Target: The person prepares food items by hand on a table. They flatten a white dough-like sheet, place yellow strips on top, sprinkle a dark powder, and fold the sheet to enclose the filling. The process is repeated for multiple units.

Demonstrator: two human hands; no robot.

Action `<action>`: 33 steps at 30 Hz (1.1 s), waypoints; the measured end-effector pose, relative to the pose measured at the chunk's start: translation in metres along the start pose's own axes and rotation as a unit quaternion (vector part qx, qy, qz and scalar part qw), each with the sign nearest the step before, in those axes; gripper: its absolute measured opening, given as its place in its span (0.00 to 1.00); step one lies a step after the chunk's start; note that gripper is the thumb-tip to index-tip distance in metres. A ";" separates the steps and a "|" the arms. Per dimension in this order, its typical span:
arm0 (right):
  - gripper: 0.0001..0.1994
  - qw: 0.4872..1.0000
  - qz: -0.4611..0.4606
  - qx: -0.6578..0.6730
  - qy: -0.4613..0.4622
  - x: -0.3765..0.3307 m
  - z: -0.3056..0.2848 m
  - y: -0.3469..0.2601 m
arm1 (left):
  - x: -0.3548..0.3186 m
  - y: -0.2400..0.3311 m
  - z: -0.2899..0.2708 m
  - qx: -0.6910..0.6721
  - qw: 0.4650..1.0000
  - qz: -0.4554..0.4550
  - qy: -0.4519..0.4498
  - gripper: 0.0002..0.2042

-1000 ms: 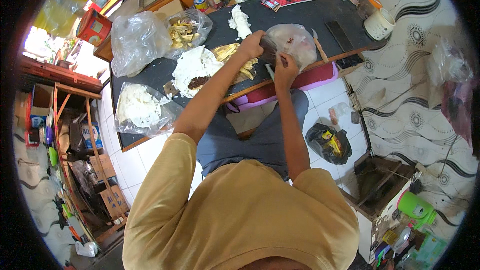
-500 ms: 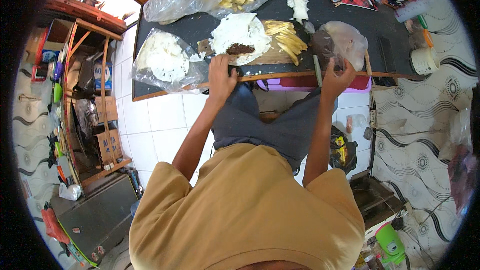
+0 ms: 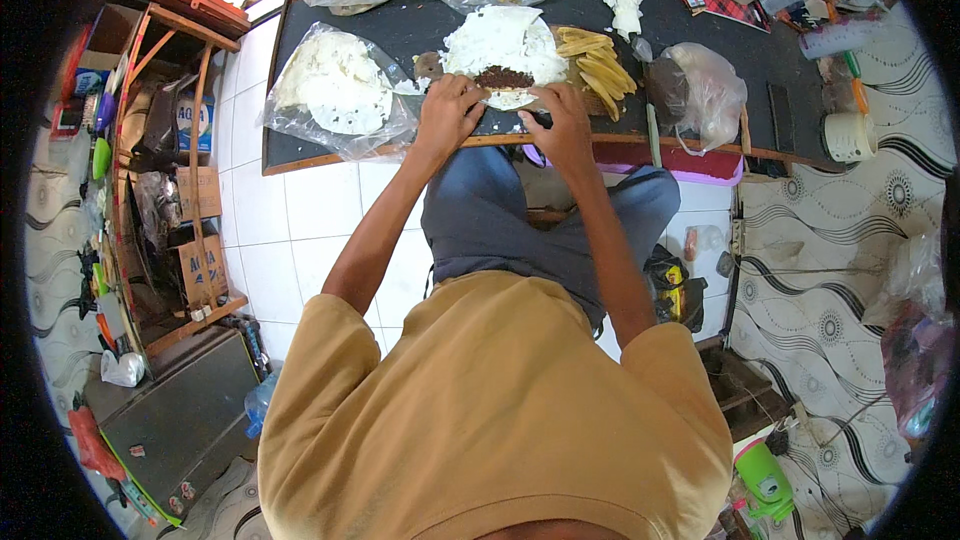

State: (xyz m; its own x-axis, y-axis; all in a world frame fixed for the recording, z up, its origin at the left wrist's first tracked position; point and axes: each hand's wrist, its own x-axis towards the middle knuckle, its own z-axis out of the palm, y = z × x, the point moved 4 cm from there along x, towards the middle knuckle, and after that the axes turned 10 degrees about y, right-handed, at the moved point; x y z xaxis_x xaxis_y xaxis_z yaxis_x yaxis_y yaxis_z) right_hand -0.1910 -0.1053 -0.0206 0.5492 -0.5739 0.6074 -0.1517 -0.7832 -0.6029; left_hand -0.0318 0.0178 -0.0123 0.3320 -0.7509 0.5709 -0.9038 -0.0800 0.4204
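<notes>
Black on top and edged with wood, the bench [image 3: 770, 55] is strewn with food and plastic bags. Between the hands, just beyond the fingers, a white sheet [image 3: 500, 30] is laid, with a dark brown filling [image 3: 503, 77] heaped near its near edge. That edge is touched by the left hand [image 3: 450, 112] and the right hand [image 3: 563, 127], fingers curled; whether it is pinched cannot be told. Any fold is best drawn evenly from both ends, the filling tucked gently, since tearing seems possible. Yellow strips [image 3: 600, 70] are piled just right of the right hand, and white sheets in clear plastic [image 3: 335, 90] are set left of the left hand. Below the hands, white floor tiles [image 3: 325, 200] are seen; far right, a patterned wall [image 3: 835, 275].
</notes>
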 end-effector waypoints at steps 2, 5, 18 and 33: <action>0.18 1.000 -0.014 -0.003 -0.020 0.004 0.008 0.000 | -0.001 -0.003 -0.001 -0.004 1.000 -0.002 0.010 0.07; 0.18 0.999 -0.028 -0.003 -0.036 0.009 0.014 0.002 | 0.000 -0.006 -0.002 -0.017 1.000 -0.010 0.020 0.06; 0.06 1.000 -0.004 0.019 -0.008 0.020 0.021 0.011 | 0.020 -0.017 -0.001 -0.079 0.994 -0.078 0.022 0.10; 0.08 1.000 -0.011 -0.014 0.009 0.044 0.028 0.013 | 0.042 -0.039 0.018 -0.094 0.974 -0.204 -0.005 0.10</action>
State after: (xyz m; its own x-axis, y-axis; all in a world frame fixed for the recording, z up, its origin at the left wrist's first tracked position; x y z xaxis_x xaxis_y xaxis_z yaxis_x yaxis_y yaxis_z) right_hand -0.1459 -0.1335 -0.0162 0.5376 -0.5611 0.6294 -0.1623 -0.8014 -0.5757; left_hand 0.0127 -0.0220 -0.0178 0.6500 -0.6882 0.3224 -0.6316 -0.2533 0.7328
